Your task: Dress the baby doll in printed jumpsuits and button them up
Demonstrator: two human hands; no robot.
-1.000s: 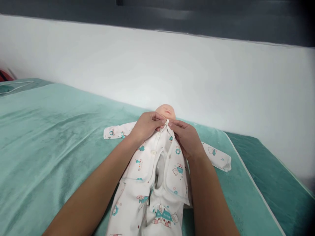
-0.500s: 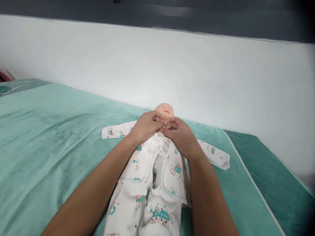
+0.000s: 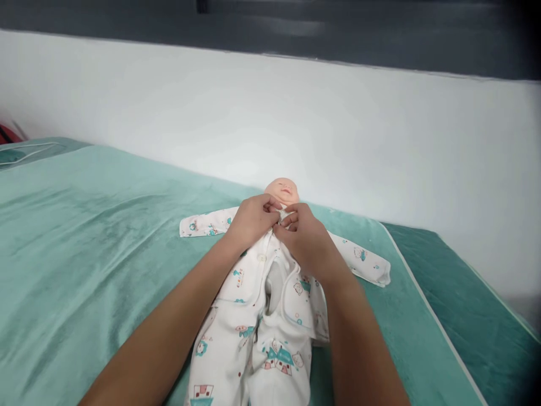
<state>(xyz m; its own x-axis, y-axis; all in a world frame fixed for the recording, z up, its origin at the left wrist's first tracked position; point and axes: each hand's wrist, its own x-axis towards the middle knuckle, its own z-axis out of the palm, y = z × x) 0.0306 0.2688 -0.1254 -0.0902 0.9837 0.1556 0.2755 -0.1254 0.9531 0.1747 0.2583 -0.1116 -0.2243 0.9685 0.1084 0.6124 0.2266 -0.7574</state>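
Observation:
A baby doll [image 3: 282, 187] lies on its back, its head toward the wall and its neck just above my fingers. It wears a white printed outfit [image 3: 279, 361] with teal and pink pictures, a jacket over trousers, its sleeves spread to both sides. My left hand [image 3: 257, 219] pinches the jacket's collar edge below the doll's chin. Close beside it, my right hand [image 3: 302, 231] has its fingers bent on the other side of the collar, gripping the cloth. The hands hide much of the doll's chest. A button shows lower on the jacket front.
A teal cover [image 3: 105, 225] with wrinkles lies under the doll. A darker green surface [image 3: 448, 282] lies beyond its pale edge at the right. Behind stands a white wall [image 3: 253, 113] with a dark band above. Something red [image 3: 9, 134] shows at the far left.
My fingertips have moved slightly apart, showing more white cloth between them. The jacket's right front panel has been drawn up and is more folded. The sleeves have shifted slightly inward.

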